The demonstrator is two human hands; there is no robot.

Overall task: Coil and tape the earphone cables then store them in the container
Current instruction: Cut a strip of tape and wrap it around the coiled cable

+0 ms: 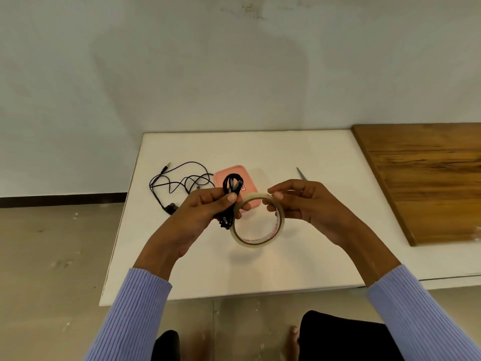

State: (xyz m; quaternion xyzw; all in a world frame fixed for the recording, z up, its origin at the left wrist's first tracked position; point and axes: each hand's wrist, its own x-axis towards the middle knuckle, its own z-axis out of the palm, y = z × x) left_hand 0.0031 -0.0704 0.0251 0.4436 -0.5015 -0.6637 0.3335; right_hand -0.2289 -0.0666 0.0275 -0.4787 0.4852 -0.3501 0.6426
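Red lettering is running around the inner core of the tape roll (257,220), but it is showing too small and curved to read. A small red-and-blue label is sitting on the pink container (235,187), equally illegible.

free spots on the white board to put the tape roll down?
Bare: near strip of the white board under the hands; right part between scissors and wooden board. Crowded: far left, loose earphone cable beside pink container.
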